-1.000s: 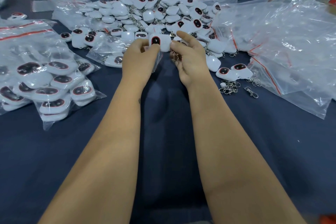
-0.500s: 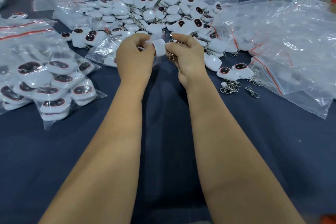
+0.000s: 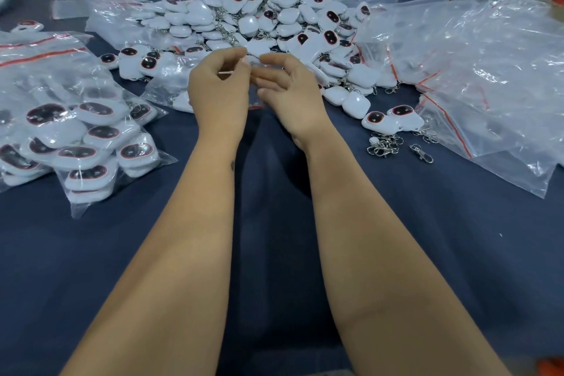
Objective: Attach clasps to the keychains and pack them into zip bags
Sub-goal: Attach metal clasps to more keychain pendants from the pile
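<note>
From the head camera, both bare forearms reach from six o'clock toward centre. The left hand (image 3: pixel 218 91) has its fingers curled, thumb and forefinger pinching the mouth of a small clear zip bag (image 3: pixel 254 94) that hangs between the hands; what the bag contains is hard to make out. The right hand (image 3: pixel 293 94) is held just beside it with fingers loosely spread and only slightly bent, gripping nothing visible.

At twelve o'clock lies a heap of loose white rounded-square keychains with dark oval faces (image 3: pixel 253 21). At nine o'clock, clear zip bags filled with keychains (image 3: pixel 88 143) rest on the dark blue tablecloth (image 3: pixel 274 223). At three o'clock sits a pile of empty clear red-striped zip bags (image 3: pixel 476 70), with small silver metal clasps (image 3: pixel 385 145) near its lower edge.
</note>
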Demonstrator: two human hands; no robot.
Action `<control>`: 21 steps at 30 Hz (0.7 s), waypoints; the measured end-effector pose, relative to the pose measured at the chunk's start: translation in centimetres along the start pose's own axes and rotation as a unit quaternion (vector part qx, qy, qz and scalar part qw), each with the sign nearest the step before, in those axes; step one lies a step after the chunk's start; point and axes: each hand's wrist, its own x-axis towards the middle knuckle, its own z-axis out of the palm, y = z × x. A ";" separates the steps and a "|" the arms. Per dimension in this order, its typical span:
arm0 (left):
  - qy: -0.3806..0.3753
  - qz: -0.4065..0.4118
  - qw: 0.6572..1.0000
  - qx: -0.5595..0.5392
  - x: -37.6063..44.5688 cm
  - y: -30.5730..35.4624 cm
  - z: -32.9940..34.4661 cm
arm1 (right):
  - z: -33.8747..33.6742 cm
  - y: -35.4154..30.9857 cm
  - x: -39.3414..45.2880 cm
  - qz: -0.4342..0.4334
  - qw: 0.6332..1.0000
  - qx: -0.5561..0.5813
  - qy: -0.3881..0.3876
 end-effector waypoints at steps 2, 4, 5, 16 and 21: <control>-0.003 0.009 1.000 -0.006 -0.1 0.2 0.0 | 0.2 0.0 -0.3 -0.011 0.997 -0.069 -0.025; -0.013 0.023 1.000 -0.003 -0.3 0.3 0.0 | 0.3 -0.1 -0.7 -0.024 0.991 -0.125 -0.047; -0.017 0.029 0.999 -0.001 -0.4 0.3 0.0 | 0.3 -0.1 -0.8 -0.024 0.989 -0.139 -0.054; -0.084 -0.057 0.987 0.121 0.1 -1.2 0.1 | 0.7 -0.1 -0.4 -0.029 0.925 -0.378 0.007; -0.003 -0.066 0.980 0.187 0.5 -1.5 -0.3 | -0.6 -0.1 0.1 -0.051 0.846 -0.509 0.149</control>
